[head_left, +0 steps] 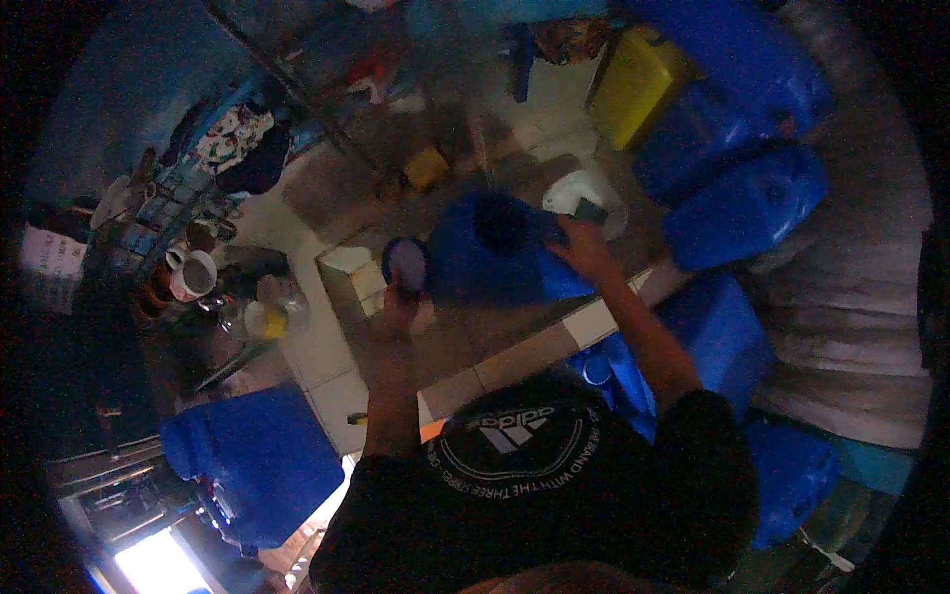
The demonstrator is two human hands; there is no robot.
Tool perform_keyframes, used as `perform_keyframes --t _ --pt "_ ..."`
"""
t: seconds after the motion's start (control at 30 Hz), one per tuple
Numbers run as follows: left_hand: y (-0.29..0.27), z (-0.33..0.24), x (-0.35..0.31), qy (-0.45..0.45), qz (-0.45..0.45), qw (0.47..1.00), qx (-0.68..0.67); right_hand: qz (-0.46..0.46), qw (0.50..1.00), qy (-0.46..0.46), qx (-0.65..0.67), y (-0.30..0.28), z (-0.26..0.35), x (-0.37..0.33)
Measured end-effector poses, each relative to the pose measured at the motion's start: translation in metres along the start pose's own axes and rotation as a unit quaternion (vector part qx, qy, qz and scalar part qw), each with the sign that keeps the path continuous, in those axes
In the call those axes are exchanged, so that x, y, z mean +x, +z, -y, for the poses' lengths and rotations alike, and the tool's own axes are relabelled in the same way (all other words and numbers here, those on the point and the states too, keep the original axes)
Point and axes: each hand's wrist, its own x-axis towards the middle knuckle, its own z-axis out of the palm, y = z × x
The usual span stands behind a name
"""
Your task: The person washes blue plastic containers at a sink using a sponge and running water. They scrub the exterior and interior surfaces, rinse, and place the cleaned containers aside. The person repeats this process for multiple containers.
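Note:
A large blue plastic container (510, 274) with a dark round opening stands in front of me on the tiled floor. My left hand (401, 300) is closed round a pale oval thing with a dark blue rim (410, 261), held beside the container's left side; its exact kind is too dim to tell. My right hand (588, 251) is bent over the container's right end, its fingers closed on the edge there. Just beyond those fingers a small green pad (591, 210) shows against a white tub (615, 203); whether the hand touches the pad is unclear.
Several blue jerrycans (747, 213) and a yellow container (641, 89) crowd the right. Another blue container (259, 465) stands at lower left. Cups (194, 274) and kitchenware fill the left side. A small yellow object (427, 168) lies beyond the container. A low tiled ledge (524, 361) runs nearest me.

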Motion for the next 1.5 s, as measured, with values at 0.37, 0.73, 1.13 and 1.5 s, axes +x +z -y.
perform_keyframes --t 0.37,0.73,1.13,1.5 --pt "0.061 -0.02 -0.075 0.032 -0.006 0.978 0.205 -0.005 0.998 0.042 -0.056 -0.018 0.025 0.034" --pt "0.082 -0.03 -0.14 0.104 -0.136 0.805 0.568 -0.008 0.998 0.049 -0.038 -0.021 0.036 0.053" --pt "0.078 -0.028 -0.136 0.156 -0.159 0.777 0.589 0.008 0.996 0.087 -0.018 -0.002 0.027 0.063" --pt "0.077 -0.005 -0.144 0.199 -0.195 0.907 0.315 0.013 0.994 0.097 -0.04 0.006 0.026 0.057"
